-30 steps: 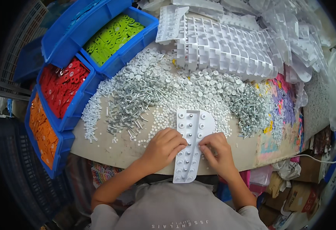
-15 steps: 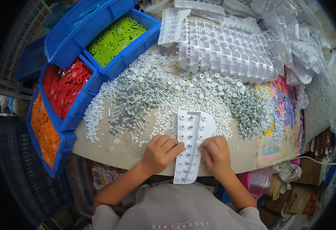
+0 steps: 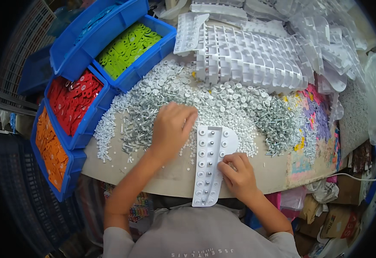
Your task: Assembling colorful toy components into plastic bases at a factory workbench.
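Note:
A long white plastic panel (image 3: pixel 210 182) with one rounded side lies before me across the table edge. Two rows of round white cups flank a channel with a line of metal studs. At its right edge rests my right hand (image 3: pixel 239 175), thumb and forefinger closed against the panel. My left hand (image 3: pixel 170 129) is over the heap beyond the panel's left side, its fingers bent and drawn together. Whatever is between those fingertips is hidden. Around it lie metal pins (image 3: pixel 140 129) and small white caps (image 3: pixel 228 118).
Blue bins at left hold green pieces (image 3: pixel 130 49), red pieces (image 3: pixel 74 101) and orange pieces (image 3: pixel 49 150). White slotted racks (image 3: pixel 252 56) are stacked at the back. Purple and pink pieces (image 3: pixel 319 116) lie at right, with cardboard boxes (image 3: pixel 340 219) below.
My left hand has left the panel and moved forward to the heap of small parts. My right hand stays at the panel's edge. The panel has shifted slightly.

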Motion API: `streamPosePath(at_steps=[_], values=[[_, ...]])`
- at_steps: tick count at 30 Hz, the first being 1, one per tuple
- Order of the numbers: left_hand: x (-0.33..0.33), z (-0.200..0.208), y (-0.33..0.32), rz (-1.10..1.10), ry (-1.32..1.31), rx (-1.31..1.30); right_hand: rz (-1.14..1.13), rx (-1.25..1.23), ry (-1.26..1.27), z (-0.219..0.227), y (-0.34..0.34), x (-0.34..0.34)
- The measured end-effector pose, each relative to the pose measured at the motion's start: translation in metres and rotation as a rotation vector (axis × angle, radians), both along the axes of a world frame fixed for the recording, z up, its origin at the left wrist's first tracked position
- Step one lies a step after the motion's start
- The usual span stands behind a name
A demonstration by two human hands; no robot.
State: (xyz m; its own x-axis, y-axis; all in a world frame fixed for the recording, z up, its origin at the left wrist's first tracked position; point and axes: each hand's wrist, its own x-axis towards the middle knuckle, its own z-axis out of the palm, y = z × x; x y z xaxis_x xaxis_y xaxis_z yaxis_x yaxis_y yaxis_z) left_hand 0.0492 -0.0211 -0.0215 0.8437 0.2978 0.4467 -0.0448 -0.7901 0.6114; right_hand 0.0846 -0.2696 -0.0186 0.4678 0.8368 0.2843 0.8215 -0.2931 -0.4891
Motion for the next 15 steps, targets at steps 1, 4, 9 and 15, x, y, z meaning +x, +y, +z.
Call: streamPosePath(at_steps=[1, 4, 9, 15], values=[[0.011, -0.001, 0.009, 0.031, -0.003, 0.064, 0.000, 0.002, -0.003, 0.000, -0.001, 0.003], [0.033, -0.011, 0.027, 0.029, 0.076, 0.103, 0.045, 0.029, 0.202, 0.002, -0.001, 0.013], [0.050, -0.024, 0.028, 0.001, 0.193, 0.156, 0.076, 0.061, 0.240, 0.003, 0.000, 0.018], [0.054, -0.029, 0.031, -0.038, 0.129, 0.193, -0.393, 0.295, 0.374, 0.001, -0.002, 0.024]])
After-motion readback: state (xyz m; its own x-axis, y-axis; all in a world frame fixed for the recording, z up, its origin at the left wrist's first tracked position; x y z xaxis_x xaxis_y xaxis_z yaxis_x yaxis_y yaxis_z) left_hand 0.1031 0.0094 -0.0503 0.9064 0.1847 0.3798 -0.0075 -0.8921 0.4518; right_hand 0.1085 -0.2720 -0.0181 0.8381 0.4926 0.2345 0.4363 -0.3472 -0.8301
